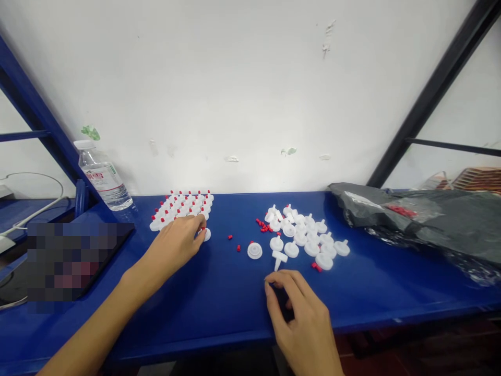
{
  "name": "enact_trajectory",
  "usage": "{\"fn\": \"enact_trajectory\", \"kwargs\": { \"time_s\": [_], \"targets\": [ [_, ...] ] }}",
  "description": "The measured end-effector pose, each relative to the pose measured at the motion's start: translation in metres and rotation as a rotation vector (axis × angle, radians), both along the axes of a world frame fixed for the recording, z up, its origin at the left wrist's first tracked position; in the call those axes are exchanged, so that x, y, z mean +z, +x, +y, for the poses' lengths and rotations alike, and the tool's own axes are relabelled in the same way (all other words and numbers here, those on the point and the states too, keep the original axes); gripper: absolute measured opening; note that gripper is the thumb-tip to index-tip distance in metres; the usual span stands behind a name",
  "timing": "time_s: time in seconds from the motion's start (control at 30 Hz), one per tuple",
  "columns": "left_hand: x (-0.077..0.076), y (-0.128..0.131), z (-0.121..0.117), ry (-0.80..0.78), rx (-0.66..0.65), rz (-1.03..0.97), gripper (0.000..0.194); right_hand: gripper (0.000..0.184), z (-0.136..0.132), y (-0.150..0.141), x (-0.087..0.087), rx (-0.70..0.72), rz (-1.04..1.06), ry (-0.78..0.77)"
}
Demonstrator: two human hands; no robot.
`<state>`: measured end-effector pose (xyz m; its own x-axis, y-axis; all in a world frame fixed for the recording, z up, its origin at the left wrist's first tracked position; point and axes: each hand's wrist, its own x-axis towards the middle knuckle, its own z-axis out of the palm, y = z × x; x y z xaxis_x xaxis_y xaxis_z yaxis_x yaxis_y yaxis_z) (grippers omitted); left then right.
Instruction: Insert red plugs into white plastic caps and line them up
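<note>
The left hand (178,237) pinches a red-capped white disc (207,235), cap upward. The right hand (303,313) curls, grip unclear; just beyond, a white stemmed piece (279,257) lies sideways, stem pointing near.

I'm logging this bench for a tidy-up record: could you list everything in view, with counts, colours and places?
Capped discs: many, white with red tips, rows at back left
Loose discs: roughly twenty, white, right of centre
Red caps: over ten, red, around and left of the loose discs
Bottle: one, clear with white cap, back left
Flat item: one, dark, pixelated, left
Cable: at least one, white, far left
Black bag: one, black, right
Brown stack: one, brown, far right
Posts: two, blue left, black right
Table: one, blue, underneath
Wall: one, white, behind
Left hand: one, bare, at the capped discs' near side
Right hand: one, bare, before the loose discs
</note>
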<state>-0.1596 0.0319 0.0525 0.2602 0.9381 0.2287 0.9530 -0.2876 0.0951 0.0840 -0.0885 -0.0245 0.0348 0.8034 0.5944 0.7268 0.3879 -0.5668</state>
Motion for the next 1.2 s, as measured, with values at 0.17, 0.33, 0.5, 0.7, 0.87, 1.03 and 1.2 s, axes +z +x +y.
{"fn": "enact_trajectory", "kwargs": {
  "time_s": [0.17,0.33,0.5,0.7,0.87,1.03,1.2],
  "targets": [
    [0.006,0.025,-0.051,-0.038,-0.030,-0.243,0.017,0.041,-0.003,0.001,0.003,0.108,-0.060,0.001],
    [-0.002,0.059,-0.096,-0.279,-0.250,-0.447,0.012,0.043,-0.005,0.001,0.006,0.182,-0.158,0.018],
    [-0.009,0.072,-0.087,-0.290,-0.183,-0.559,0.020,0.022,-0.002,-0.001,0.003,0.122,-0.187,0.012],
    [-0.017,0.059,-0.052,-0.096,-0.082,-0.344,0.044,0.051,0.004,-0.001,-0.004,-0.100,-0.013,-0.030],
    [-0.003,0.019,-0.025,0.080,0.131,-0.099,0.044,0.036,0.001,0.000,-0.002,-0.059,0.066,-0.034],
    [0.006,-0.018,0.009,0.044,0.268,0.122,0.046,0.031,0.000,0.000,-0.002,-0.049,0.047,-0.001],
    [-0.001,-0.023,0.022,-0.037,0.147,0.008,0.029,0.026,0.000,-0.002,-0.005,-0.038,0.031,0.028]
  ]
}}
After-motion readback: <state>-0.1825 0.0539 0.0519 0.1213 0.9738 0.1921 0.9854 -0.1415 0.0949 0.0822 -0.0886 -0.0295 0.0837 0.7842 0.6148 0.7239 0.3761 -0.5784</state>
